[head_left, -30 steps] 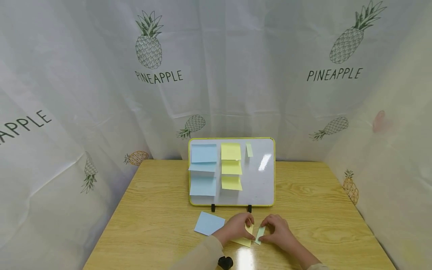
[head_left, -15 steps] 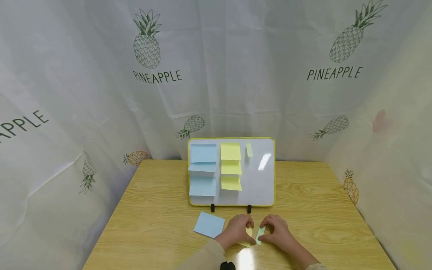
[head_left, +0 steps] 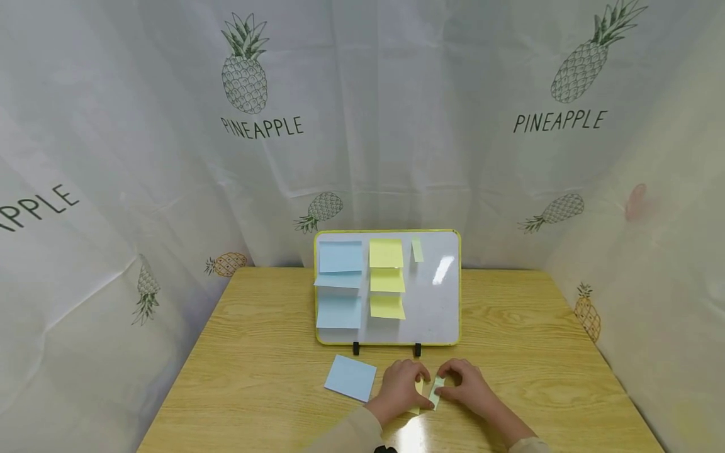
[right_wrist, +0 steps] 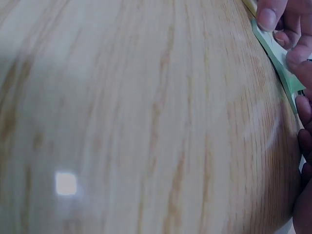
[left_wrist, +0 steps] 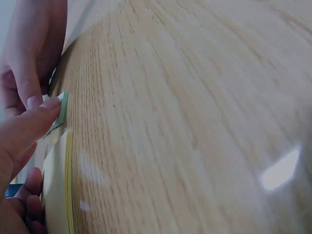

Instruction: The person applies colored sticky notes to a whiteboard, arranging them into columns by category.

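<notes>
My right hand [head_left: 469, 389] pinches a narrow pale-green sticky note pad [head_left: 435, 399] on the table between thumb and index finger. From the other side my left hand [head_left: 399, 389] reaches in, and its thumb [left_wrist: 34, 122] rests on the near end of the green pad. The left index finger is bent, apart from the thumb. Partly hidden beneath the left hand lies a yellow sticky note pad [left_wrist: 57, 183]. A blue sticky note pad [head_left: 351, 378] lies left of that hand. Whether a single green sheet is lifted cannot be told.
A yellow-framed whiteboard [head_left: 433, 308] stands behind the hands on black feet [head_left: 418, 350]. It carries blue notes [head_left: 340, 257], yellow notes [head_left: 386, 253] and one narrow green note [head_left: 417, 250]. A pineapple-printed curtain [head_left: 396, 126] surrounds the wooden table [head_left: 255, 352].
My left hand has shifted slightly right, bringing its thumb to the green pad and covering more of the yellow one. The right thumb has moved up along the green pad.
</notes>
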`<state>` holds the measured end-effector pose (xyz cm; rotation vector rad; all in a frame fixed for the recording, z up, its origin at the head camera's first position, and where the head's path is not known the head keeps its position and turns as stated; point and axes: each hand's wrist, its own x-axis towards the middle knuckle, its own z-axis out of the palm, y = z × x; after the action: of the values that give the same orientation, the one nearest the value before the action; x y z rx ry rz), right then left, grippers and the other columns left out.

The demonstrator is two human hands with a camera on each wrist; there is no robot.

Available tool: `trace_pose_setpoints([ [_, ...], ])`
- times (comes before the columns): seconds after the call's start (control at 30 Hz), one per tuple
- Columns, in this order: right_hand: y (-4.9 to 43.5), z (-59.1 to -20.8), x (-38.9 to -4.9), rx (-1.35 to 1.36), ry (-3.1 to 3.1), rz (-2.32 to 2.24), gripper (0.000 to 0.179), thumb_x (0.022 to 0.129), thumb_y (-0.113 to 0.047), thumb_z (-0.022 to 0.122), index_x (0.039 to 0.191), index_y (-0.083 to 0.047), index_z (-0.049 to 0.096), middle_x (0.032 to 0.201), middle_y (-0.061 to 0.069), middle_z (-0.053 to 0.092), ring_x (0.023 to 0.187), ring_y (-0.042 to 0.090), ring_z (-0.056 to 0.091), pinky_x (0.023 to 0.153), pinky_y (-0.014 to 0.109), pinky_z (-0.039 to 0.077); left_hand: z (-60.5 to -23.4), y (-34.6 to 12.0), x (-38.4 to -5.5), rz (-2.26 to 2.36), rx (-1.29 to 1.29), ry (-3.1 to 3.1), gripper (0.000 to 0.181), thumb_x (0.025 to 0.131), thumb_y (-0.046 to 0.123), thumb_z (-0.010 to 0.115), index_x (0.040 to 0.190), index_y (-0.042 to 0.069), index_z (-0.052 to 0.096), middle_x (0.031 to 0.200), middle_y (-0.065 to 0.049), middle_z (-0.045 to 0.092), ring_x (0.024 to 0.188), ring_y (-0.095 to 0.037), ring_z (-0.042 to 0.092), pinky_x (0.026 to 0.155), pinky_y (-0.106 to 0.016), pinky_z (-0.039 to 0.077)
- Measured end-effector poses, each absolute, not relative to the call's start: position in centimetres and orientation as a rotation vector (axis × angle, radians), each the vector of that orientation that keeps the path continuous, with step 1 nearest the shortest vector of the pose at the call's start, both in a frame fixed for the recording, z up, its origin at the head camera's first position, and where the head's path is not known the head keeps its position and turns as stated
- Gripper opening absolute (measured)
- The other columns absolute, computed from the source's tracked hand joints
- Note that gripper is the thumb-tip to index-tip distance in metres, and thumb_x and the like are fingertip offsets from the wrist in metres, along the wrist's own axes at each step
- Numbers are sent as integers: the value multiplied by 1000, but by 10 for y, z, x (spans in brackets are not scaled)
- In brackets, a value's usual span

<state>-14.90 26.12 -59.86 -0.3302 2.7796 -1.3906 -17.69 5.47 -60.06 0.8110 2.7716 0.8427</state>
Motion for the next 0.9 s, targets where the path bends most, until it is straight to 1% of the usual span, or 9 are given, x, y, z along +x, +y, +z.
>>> trace_pose_setpoints([
  [0.13,264,-598,-150,-324,2697,-1447,30,77,-31,84,98,-18,67,97,-6,60,98,16,51,89,36,41,-602,54,-176,850,814,2774,40,64,45,90,95,36,67,81,19,44,75,-4,38,66,-27,33],
  [0.2,265,-599,-150,-315,2654,-1465,29,79,-30,82,100,-17,67,97,-4,60,99,17,52,89,32,43,-602,54,-175,849,817,2767,39,64,45,90,96,38,68,82,19,44,76,-3,37,67,-27,33],
  [0.3,267,-598,-150,-296,2585,-1510,29,81,-27,81,103,-13,67,99,-1,61,100,18,54,89,30,45,-603,54,-175,854,814,2750,38,65,44,89,98,40,70,86,20,44,78,-3,36,69,-28,32],
  [0.37,267,-597,-151,-285,2547,-1536,30,83,-26,80,105,-11,66,100,1,62,99,19,55,87,29,46,-603,54,-174,849,808,2743,40,66,44,89,102,41,71,89,20,45,79,-4,35,70,-29,32],
  [0.53,268,-592,-151,-297,2496,-1601,32,84,-21,78,108,-5,65,101,5,64,95,22,56,80,28,48,-604,54,-173,829,810,2740,46,68,44,87,111,42,70,95,20,46,82,-4,34,74,-30,32],
  [0.63,270,-589,-150,-315,2495,-1626,32,85,-18,78,109,-3,65,102,8,65,95,24,59,81,29,49,-604,54,-172,817,819,2750,49,68,43,87,114,40,69,96,20,47,84,-4,35,74,-30,32],
  [0.73,271,-585,-148,-330,2516,-1617,30,85,-17,78,108,-3,65,103,9,66,97,27,59,83,31,49,-604,54,-172,807,826,2765,51,68,43,88,115,39,69,97,20,48,85,-4,36,74,-29,32],
  [0.9,273,-577,-144,-345,2564,-1576,28,84,-15,77,107,-4,65,103,8,65,96,31,58,81,35,49,-602,54,-171,826,844,2756,49,68,42,88,113,44,69,93,20,45,82,-3,33,71,-28,30],
])
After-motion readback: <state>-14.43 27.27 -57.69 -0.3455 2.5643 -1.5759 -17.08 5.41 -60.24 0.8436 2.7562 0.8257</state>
